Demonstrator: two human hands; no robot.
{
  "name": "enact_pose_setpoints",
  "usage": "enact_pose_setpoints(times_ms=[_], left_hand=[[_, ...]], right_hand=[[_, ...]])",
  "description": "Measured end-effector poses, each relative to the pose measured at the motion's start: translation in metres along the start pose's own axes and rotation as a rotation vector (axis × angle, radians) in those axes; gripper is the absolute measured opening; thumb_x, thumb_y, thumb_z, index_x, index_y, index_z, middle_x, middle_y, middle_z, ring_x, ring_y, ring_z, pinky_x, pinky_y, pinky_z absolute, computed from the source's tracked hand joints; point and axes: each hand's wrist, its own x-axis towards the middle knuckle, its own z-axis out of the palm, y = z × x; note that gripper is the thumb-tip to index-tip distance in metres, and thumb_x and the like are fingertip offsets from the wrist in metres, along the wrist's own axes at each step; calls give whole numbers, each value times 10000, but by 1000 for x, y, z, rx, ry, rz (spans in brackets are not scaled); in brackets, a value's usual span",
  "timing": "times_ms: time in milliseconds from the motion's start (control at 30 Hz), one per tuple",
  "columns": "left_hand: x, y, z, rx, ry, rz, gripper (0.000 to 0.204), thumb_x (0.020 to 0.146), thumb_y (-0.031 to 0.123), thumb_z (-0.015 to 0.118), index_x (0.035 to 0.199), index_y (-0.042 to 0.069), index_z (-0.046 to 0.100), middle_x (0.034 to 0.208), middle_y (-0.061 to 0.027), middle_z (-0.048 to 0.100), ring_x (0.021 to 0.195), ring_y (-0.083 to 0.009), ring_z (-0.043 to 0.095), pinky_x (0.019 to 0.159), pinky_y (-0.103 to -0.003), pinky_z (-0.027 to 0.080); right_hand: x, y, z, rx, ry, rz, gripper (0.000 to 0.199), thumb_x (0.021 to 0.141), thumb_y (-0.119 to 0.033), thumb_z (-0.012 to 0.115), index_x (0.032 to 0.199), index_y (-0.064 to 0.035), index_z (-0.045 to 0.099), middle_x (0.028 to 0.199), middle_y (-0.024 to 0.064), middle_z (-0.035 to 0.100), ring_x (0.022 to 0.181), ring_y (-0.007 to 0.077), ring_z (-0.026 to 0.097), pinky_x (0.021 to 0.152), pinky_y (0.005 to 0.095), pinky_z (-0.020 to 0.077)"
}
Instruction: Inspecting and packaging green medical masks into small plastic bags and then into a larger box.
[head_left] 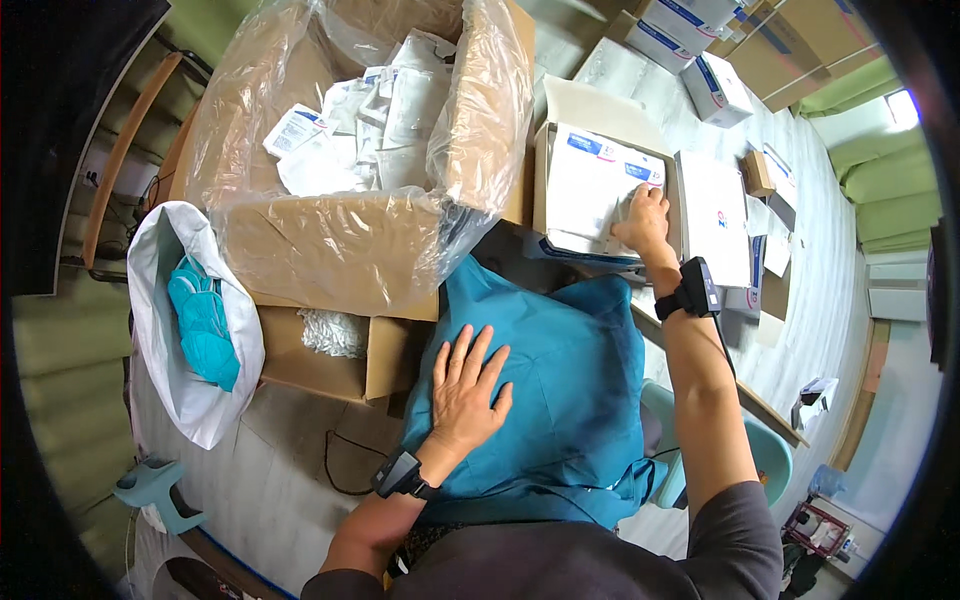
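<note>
Head view: we find right hand (645, 220) touching white packets (588, 190), cannot tell whether pinching;
Left hand (466, 390): spread on teal cloth (565, 385);
Carton (600, 108): we best keep packets flat, square

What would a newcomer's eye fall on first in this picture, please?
Most likely the large plastic-lined cardboard carton at upper left, with loose white packets heaped inside. Next, the broad teal cloth at centre, with the left hand lying flat on it. Right of the carton, the right hand touches blue-printed packets in a smaller open box.
</note>
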Motion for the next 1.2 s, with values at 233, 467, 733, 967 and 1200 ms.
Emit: enact_pose_setpoints(times_ms=[233, 467, 733, 967, 1200], left_hand=[[-2, -1, 2, -3, 14, -3, 489, 825, 253, 681, 1286, 101, 624, 1514, -139, 422, 1442, -357, 314, 1158, -538, 234], [0, 2, 2, 7, 3, 1, 485, 827, 255, 676, 1284, 101, 628, 1515, -133, 423, 1441, -351, 316, 1162, -532, 230], [0, 3, 3, -11, 14, -11, 466, 824, 239, 684, 1268, 105, 641, 1506, -130, 435, 1439, -347, 320, 1163, -532, 230], [-2, -2, -1, -46, 50, -9, 448, 820, 226, 695, 1249, 102, 648, 1493, -130, 450, 1428, -350, 339, 1152, -527, 247], [-7, -7, -1, -74, 91, -18, 427, 823, 223, 692, 1232, 106, 656, 1483, -122, 463, 1423, -339, 351, 1145, -522, 263]], right_hand=[[7, 21, 3, 26, -9, -77, 1011, 621, -154, 828, 1440, 99, 293, 1422, 296, 389, 1286, 464, 421, 1062, 482, 430], [-2, 13, 31, -50, -12, -81, 1186, 648, -204, 792, 1501, 118, 34, 1552, 333, 157, 1453, 486, 185, 1072, 686, 300], [-17, -7, 24, -63, -47, -30, 1088, 715, -187, 720, 1515, 118, 49, 1578, 350, 77, 1478, 493, 113, 1081, 728, 228], [-5, 6, 5, 13, -29, -301, 955, 692, -148, 750, 1422, 204, 244, 1408, 393, 396, 1323, 529, 398, 1124, 424, 370], [2, 26, -42, 247, -201, -396, 785, 670, -50, 736, 1389, 82, 450, 1207, 293, 635, 1161, 410, 605, 997, 375, 469]])
